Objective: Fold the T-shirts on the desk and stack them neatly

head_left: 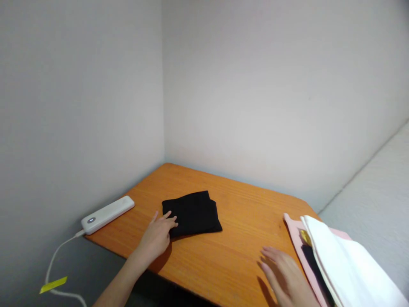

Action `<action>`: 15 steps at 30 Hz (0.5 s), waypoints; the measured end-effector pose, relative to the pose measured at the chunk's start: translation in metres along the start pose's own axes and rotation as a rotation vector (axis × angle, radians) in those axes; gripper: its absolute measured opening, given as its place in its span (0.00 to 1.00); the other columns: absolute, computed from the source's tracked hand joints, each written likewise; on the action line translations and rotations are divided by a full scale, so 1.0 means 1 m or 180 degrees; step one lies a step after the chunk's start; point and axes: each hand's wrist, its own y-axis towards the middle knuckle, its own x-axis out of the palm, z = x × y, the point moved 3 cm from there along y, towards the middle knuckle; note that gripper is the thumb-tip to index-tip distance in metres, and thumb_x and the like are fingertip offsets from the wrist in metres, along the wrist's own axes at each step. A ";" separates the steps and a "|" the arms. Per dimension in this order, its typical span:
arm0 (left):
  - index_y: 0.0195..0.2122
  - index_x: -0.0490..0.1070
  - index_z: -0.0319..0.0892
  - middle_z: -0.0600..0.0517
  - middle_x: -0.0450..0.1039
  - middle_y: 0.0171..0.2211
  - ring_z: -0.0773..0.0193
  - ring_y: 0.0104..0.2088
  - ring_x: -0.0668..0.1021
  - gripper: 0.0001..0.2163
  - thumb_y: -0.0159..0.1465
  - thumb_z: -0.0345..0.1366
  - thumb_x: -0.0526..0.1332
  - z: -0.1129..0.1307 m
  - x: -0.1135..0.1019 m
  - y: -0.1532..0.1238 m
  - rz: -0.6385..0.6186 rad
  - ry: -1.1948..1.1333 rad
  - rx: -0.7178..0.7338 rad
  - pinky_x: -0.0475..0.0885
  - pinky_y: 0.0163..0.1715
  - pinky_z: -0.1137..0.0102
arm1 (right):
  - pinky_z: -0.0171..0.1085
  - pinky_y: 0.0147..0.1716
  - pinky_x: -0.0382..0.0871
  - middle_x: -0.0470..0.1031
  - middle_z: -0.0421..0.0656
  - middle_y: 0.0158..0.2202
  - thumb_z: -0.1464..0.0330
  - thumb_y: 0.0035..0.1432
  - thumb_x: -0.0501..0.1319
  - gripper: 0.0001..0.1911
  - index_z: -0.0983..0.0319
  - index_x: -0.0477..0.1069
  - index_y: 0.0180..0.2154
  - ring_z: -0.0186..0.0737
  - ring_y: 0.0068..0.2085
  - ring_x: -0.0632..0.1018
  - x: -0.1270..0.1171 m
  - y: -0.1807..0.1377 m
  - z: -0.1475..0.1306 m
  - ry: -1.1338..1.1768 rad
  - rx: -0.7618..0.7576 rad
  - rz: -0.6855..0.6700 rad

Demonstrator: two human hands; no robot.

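Sitting near the back left of the table (230, 256) is a folded black cloth (193, 212), squared up into a neat little packet and lying flat on the wood. The left hand (158, 236) is right at its front left corner, fingers spread and relaxed, fingertips touching the edge of the fabric but not gripping anything. The right hand (284, 275) is well apart from the cloth, lying flat and loose on the bare wood near the front right, palm down, holding nothing. Just beside that hand there's a stack of folded clothes (338, 260): white on top, pink underneath, with something dark and a bit of yellow peeking out between the layers. Over on the left edge of the table, near the wall, lies a white power bank (107, 214) with a white cable (57, 260) hanging off the edge; the cable has a yellow tag (53, 284) on it.
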 end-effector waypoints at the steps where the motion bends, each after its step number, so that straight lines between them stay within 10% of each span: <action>1: 0.50 0.77 0.46 0.52 0.70 0.60 0.55 0.66 0.63 0.26 0.55 0.21 0.51 0.004 0.000 -0.010 0.0077 0.0052 0.0119 0.38 0.69 0.49 | 0.53 0.54 0.71 0.76 0.49 0.50 0.56 0.64 0.55 0.16 0.55 0.75 0.47 0.52 0.54 0.75 0.018 -0.001 -0.019 0.0014 0.0050 -0.0127; 6: 0.48 0.77 0.45 0.47 0.74 0.56 0.52 0.61 0.69 0.17 0.66 0.29 0.51 0.060 -0.005 -0.043 0.0380 -0.0290 0.0625 0.51 0.66 0.51 | 0.52 0.61 0.61 0.69 0.52 0.56 0.61 0.67 0.53 0.16 0.60 0.74 0.48 0.51 0.60 0.68 0.085 -0.008 -0.085 0.0571 0.0395 -0.0553; 11: 0.40 0.73 0.44 0.47 0.76 0.39 0.54 0.42 0.76 0.15 0.67 0.49 0.56 0.123 0.014 -0.066 0.0356 -0.0797 0.0766 0.70 0.43 0.61 | 0.45 0.58 0.65 0.71 0.50 0.53 0.63 0.67 0.52 0.16 0.59 0.72 0.51 0.45 0.56 0.72 0.090 -0.020 -0.116 0.1616 0.0614 -0.0328; 15: 0.32 0.68 0.43 0.48 0.72 0.34 0.56 0.38 0.74 0.13 0.70 0.42 0.52 0.123 0.029 -0.062 0.0606 -0.0829 0.0622 0.67 0.41 0.63 | 0.43 0.51 0.70 0.73 0.47 0.49 0.62 0.67 0.52 0.16 0.58 0.74 0.49 0.44 0.50 0.75 0.088 -0.020 -0.126 0.2065 0.0649 -0.0476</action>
